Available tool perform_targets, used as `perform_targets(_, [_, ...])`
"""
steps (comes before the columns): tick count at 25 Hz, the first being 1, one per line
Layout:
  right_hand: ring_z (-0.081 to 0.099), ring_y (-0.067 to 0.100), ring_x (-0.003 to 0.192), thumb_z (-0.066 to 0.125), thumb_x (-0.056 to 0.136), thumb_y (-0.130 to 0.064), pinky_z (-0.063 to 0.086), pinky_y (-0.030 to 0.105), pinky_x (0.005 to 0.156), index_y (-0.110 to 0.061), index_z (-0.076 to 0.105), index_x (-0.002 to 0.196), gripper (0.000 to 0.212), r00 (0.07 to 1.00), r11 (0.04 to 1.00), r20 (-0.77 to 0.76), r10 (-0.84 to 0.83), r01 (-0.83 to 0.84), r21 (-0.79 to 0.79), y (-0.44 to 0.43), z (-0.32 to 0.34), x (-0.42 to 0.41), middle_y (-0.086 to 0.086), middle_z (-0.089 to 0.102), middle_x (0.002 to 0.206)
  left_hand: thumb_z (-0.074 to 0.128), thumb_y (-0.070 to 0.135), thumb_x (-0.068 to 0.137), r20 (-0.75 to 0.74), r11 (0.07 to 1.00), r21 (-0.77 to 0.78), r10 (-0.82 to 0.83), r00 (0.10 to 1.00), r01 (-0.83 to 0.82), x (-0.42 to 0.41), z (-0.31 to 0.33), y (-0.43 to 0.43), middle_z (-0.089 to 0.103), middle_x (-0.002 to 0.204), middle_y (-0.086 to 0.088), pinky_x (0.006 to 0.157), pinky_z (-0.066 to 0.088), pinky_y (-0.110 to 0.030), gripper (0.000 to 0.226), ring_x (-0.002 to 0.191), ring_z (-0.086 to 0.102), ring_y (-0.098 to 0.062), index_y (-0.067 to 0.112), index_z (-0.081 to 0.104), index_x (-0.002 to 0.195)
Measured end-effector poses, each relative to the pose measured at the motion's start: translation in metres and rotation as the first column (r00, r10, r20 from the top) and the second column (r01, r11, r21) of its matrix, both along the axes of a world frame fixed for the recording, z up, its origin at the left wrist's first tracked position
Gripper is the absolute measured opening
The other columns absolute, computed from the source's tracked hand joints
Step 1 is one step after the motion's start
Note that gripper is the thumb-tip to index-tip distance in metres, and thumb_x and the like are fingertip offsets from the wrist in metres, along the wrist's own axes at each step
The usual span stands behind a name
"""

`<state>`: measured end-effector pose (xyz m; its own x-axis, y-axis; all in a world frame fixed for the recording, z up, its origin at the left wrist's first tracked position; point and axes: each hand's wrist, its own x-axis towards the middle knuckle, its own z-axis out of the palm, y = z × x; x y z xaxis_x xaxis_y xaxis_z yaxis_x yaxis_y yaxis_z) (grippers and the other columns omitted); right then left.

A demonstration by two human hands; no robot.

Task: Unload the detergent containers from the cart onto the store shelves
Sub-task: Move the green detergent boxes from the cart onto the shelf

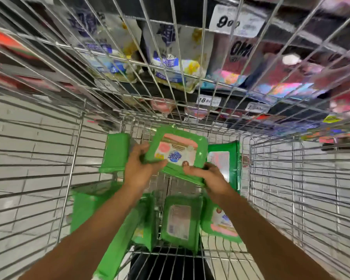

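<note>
I hold the green detergent pack with both hands, raised above the others inside the cart, its label side up and tilted. My left grip clasps its left edge, thumb across the front and fingers behind it, out of sight. My right grip pinches the lower right corner, most of its fingers hidden under the pack. The label print is too smeared to read. Another green pack stands on edge just beside my left grip, and one more is upright at the right, partly behind my right wrist. Lower packs lie under my forearms, partly covered. Through the far wire wall the store shelves show blurred white-and-blue bags and a price tag I cannot fully read.
</note>
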<state>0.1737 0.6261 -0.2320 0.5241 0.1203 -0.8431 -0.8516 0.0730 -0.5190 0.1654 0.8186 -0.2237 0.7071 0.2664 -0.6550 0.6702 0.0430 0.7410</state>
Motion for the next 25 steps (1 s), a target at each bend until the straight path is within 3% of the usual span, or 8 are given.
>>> perform_targets(3, [0.064,0.028,0.112,0.085,0.053,-0.017,0.048,0.036,0.092,-0.005,0.061,0.121,0.073,0.996,0.995,-0.009,-0.084,0.084,0.046,0.007,0.051,-0.024,0.009,0.071,0.114,0.079,0.0,0.073,0.085,0.998,0.013,-0.063,0.994,0.062,-0.01,0.055,0.007,0.063,0.104,0.012,0.082,0.056,-0.026,0.047,0.1,0.065,-0.008,0.019,0.058,0.11])
perform_targets(5, [0.059,0.028,0.118,0.086,0.048,-0.02,0.047,0.041,0.09,-0.004,0.051,0.13,0.09,0.989,0.987,-0.033,-0.143,0.145,0.067,0.013,0.086,-0.035,0.01,0.067,0.121,0.078,-0.002,0.073,0.129,0.999,0.016,-0.037,0.991,0.035,-0.012,0.092,0.011,0.063,0.109,0.006,0.087,0.056,-0.041,0.051,0.104,0.065,-0.023,0.02,0.056,0.113])
perform_targets(7, [0.056,0.027,0.12,0.085,0.05,-0.02,0.046,0.039,0.082,-0.004,0.044,0.136,0.096,0.985,0.981,-0.006,-0.175,0.175,0.084,0.018,0.119,-0.04,0.01,0.064,0.126,0.075,-0.003,0.075,0.089,0.985,-0.125,0.129,0.988,-0.117,-0.015,0.128,0.014,0.064,0.112,-0.005,0.093,0.05,-0.051,0.061,0.103,0.064,-0.03,0.014,0.05,0.128])
perform_targets(9, [0.056,0.028,0.12,0.084,0.05,-0.02,0.044,0.046,0.095,-0.004,0.041,0.138,0.099,0.974,0.97,0.042,-0.222,0.216,0.113,0.023,0.154,-0.045,0.011,0.062,0.127,0.08,0.012,0.067,-0.027,0.904,-0.364,0.23,0.973,-0.224,-0.025,0.161,0.017,0.069,0.094,-0.002,0.093,0.045,-0.048,0.062,0.087,0.066,-0.021,0.013,0.055,0.124])
perform_targets(12, [0.063,0.026,0.111,0.082,0.049,-0.019,0.046,0.04,0.099,-0.004,0.053,0.129,0.087,0.925,0.936,0.192,-0.328,0.291,0.197,0.039,0.205,-0.065,0.012,0.068,0.119,0.089,0.03,0.032,-0.085,0.808,-0.576,0.09,0.992,-0.123,-0.042,0.21,0.01,0.065,0.086,0.001,0.074,0.041,-0.033,0.065,0.081,0.058,-0.018,0.021,0.068,0.093])
perform_targets(16, [0.068,0.022,0.098,0.078,0.054,-0.015,0.049,0.037,0.092,-0.002,0.054,0.127,0.077,0.879,0.899,0.267,-0.394,0.309,0.31,0.058,0.236,-0.1,0.013,0.07,0.114,0.083,0.014,0.048,0.023,0.818,-0.568,0.123,0.992,-0.088,-0.057,0.241,-0.001,0.069,0.106,-0.009,0.08,0.048,-0.042,0.093,0.092,0.065,-0.029,0.014,0.049,0.134])
perform_targets(20, [0.053,0.037,0.1,0.061,0.072,-0.006,0.029,0.062,0.108,0.01,0.043,0.127,0.06,0.916,0.843,0.126,-0.381,0.288,0.455,0.046,0.238,-0.124,0.028,0.053,0.119,0.075,0.01,0.049,0.107,0.83,-0.557,0.113,0.988,-0.035,-0.073,0.25,0.025,0.072,0.095,-0.009,0.064,0.057,-0.034,0.085,0.074,0.068,-0.025,0.002,0.05,0.129])
perform_targets(25, [0.062,0.024,0.092,0.091,0.048,-0.039,0.053,0.038,0.074,-0.013,0.052,0.129,0.093,0.906,0.871,0.268,-0.327,0.179,0.457,0.014,0.256,-0.118,0.009,0.068,0.105,0.075,0.008,0.05,0.149,0.838,-0.49,-0.19,0.97,0.239,-0.074,0.266,0.045,0.067,0.099,-0.02,0.052,0.052,-0.035,0.092,0.072,0.063,-0.035,0.02,0.047,0.137])
